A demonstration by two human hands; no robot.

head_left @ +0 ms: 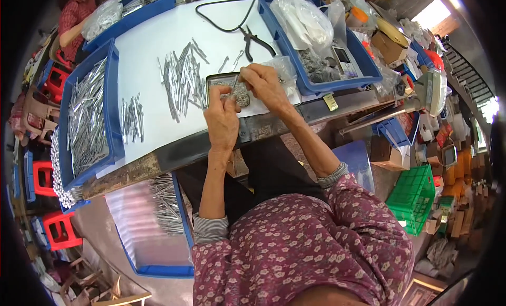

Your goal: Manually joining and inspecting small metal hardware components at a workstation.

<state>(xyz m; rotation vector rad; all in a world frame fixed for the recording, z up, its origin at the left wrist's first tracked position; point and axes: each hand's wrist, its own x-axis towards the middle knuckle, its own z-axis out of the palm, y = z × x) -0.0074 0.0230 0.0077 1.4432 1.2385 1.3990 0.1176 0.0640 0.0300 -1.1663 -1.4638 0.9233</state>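
Note:
My left hand (pixel 222 121) and my right hand (pixel 266 87) come together over a small dark-rimmed tray (pixel 221 75) at the table's near edge. Tiny metal parts (pixel 243 99) lie in that tray. A thin silvery metal piece (pixel 235 85) runs between my fingertips, and both hands are closed on it in a pinch. Its exact kind is too small to make out. Left of the tray lies a loose pile of slim silvery metal pieces (pixel 182 80), with a smaller group (pixel 132 118) farther left. Beyond my hands are dark-handled pliers (pixel 256 41) and two separate thin metal pieces (pixel 238 57).
A blue bin (pixel 112 95) full of metal pieces stands at the left. Another blue bin (pixel 337 87) with plastic bags and a small device (pixel 343 62) stands at the right. Below are a blue tray (pixel 163 270), red stools (pixel 59 229) and a green crate (pixel 412 198).

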